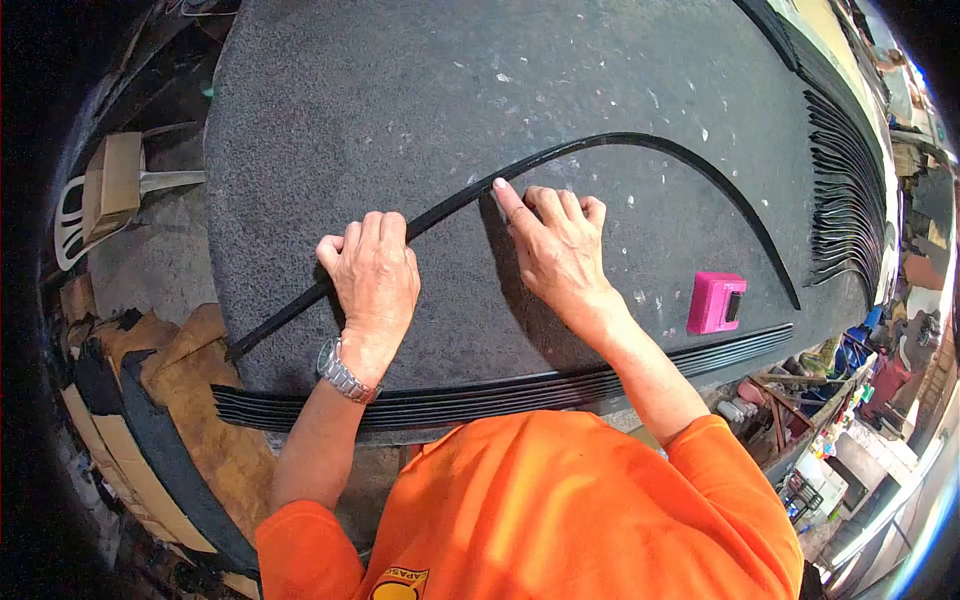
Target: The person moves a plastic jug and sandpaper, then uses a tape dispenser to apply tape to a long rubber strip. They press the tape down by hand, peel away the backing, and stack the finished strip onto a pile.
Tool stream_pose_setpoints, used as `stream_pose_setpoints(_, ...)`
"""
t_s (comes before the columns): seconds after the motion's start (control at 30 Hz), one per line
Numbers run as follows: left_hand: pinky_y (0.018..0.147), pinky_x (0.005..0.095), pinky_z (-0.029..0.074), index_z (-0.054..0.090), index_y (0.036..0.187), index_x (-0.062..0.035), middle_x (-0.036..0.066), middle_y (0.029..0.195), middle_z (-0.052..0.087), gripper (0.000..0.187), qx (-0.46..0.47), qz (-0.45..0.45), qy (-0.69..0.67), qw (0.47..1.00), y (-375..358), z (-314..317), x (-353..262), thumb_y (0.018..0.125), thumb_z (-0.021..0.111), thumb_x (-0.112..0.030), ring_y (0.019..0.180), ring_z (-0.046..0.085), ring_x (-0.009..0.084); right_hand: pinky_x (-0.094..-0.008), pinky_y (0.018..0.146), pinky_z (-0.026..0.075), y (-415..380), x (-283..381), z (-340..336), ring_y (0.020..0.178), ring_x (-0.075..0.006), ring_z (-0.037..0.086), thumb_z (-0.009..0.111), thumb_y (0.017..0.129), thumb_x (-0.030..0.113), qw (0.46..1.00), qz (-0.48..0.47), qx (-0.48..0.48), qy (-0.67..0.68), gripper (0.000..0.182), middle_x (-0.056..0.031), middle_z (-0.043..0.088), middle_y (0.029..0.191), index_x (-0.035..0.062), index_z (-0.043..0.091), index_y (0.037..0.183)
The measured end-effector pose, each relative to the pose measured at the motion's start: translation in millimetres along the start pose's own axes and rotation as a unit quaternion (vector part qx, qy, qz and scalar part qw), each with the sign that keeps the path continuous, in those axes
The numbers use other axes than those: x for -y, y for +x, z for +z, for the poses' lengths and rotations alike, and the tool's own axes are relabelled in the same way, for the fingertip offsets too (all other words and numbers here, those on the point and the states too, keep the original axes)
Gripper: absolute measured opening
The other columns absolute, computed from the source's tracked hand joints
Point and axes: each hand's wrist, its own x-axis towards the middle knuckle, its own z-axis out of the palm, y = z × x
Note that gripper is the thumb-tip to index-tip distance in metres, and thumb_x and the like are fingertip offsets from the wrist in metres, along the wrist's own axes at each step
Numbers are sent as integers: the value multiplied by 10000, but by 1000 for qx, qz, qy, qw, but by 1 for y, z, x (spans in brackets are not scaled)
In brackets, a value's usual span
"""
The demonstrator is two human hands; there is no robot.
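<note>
— Where is the long, narrow, black, supple-looking strip (620, 138) placed?

— It is laid across the dark, speckled worktop (330, 120), fairly straight toward its left end and bent into a wide curve toward its right.

— And how is it held by the hands?

— It is enclosed by the bare left hand (375, 270), whose fingers are clenched around it, perhaps so that the straight stretch is kept steady. Farther along, it is touched by one extended digit of the bare right hand (555, 240); the other fingers are curled, and whether anything is pinched beneath them cannot be told.

— Is the right end held too?

— By neither hand; the bend is probably allowed by a pliant material. Inside the curve, near that end, a bright-pink, block-shaped box with a black inset (708, 303) is set, presumably for easy reach.

— What of the other strips?

— Several straight black strips (480, 397) are lined side by side along the near edge, likely for order. More black strips, thin and wavy (840, 215), are fanned at the right.
</note>
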Motion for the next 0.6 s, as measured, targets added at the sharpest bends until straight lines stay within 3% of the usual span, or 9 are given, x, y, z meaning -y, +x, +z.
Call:
stream_pose_setpoints(0.2,902,447,360,570,951,-110,51,930,597,209,-4,-1,-8,1000,0,0,0,804,707,-54,934,593,250,-456,869,360,1,12,4,980,-220,567,692,837,67,1000,-20,3,7,585,-26,596,1087,170,622,1408)
stream_pose_setpoints(0.3,902,446,358,573,955,-110,48,934,601,219,-1,-3,-9,1000,0,0,0,799,714,-50,935,594,248,-471,885,378,3,7,-3,999,-246,570,686,777,44,1000,-18,9,3,635,-57,598,1099,125,614,1402)
stream_pose_setpoints(0.6,903,448,358,571,958,-107,49,938,601,234,-8,-1,-11,1000,-1,1,0,790,722,-46,936,592,251,-468,893,368,5,5,-6,1009,-237,568,672,783,38,1000,-10,5,-6,592,-42,603,1101,114,634,1370)
